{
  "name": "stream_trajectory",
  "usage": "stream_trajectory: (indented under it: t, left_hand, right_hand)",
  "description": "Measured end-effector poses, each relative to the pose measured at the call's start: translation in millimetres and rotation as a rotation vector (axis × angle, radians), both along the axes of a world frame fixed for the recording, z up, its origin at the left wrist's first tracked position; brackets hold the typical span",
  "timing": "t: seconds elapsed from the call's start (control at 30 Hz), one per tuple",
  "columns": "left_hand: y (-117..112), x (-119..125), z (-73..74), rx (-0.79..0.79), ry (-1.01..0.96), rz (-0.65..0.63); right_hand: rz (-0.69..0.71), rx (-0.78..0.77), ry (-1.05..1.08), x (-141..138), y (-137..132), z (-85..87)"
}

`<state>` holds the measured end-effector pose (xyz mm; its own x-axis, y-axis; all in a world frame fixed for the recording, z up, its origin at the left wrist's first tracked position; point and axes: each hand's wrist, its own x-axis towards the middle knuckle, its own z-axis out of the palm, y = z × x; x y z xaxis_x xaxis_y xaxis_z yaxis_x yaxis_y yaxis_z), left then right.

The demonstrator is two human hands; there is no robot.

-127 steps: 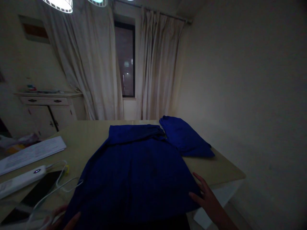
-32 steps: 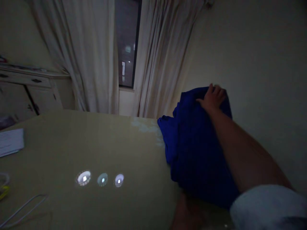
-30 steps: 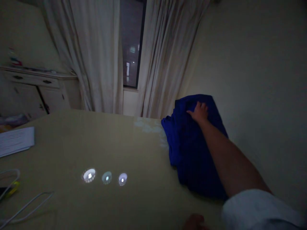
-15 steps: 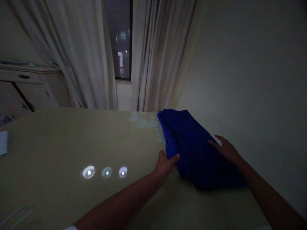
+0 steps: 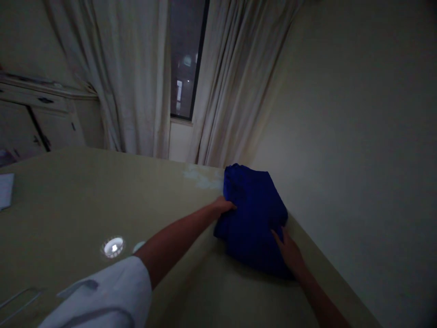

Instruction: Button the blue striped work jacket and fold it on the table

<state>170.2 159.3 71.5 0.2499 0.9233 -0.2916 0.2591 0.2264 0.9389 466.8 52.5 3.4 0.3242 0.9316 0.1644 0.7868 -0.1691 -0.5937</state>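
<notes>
From the head camera, a folded blue cloth (image 5: 252,223) sits in a loose bundle at the far right edge of the table (image 5: 68,205), its right side against the wall (image 5: 358,136). The left hand (image 5: 223,205) lies against the cloth's left side, its fingers at the fold, though the dim light hides how firm the hold is. The right hand (image 5: 288,253) rests on the lower right of the bundle with its fingers extended flat. The hands are apart, one on either side of the cloth, and the cloth lies between them. A white sleeve (image 5: 99,294) covers the left arm above the elbow. Near the table's left edge lies a sheet of paper (image 5: 5,191), and a thin white cable (image 5: 20,298) runs along the near left corner. Lamp reflections (image 5: 113,247) shine on the tabletop. Beyond the far edge hang curtains (image 5: 232,91) around a dark window (image 5: 186,59), with a cabinet (image 5: 44,118) off to the left
</notes>
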Motion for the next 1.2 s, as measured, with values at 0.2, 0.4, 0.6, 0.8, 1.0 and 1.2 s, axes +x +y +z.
stream_trajectory:
  t: [0.2, 0.4, 0.6, 0.8, 1.0, 1.2]
  left_hand:
    - [57.4, -203.6, 80.5, 0.141, 0.651, 0.112]
    - [39.7, -311.9, 66.8, 0.548, 1.251, 0.24]
    - [21.9, -252.2, -9.6, 0.737, 1.153, -0.073]
    - [35.9, -204.2, -54.9, 0.781, 1.095, -0.139]
    - [62.5, -270.2, -63.6, 0.716, 1.136, -0.085]
    - [90.2, -361.1, -63.2, 0.51, 1.226, 0.13]
  right_hand:
    - [0.602, -0.126, 0.181, -226.6, 30.1, 9.5]
    - [1.202, -0.088, 0.102, -449.1, 53.8, 0.9]
    - [1.576, 0.185, -0.094, -418.7, 39.9, -12.9]
    - [0.922, 0.168, -0.003, -226.7, 43.1, -1.1]
    - [0.389, 0.138, 0.42, -164.1, 47.9, -7.2]
    - [0.471, 0.114, 0.401, -173.7, 50.1, -11.2]
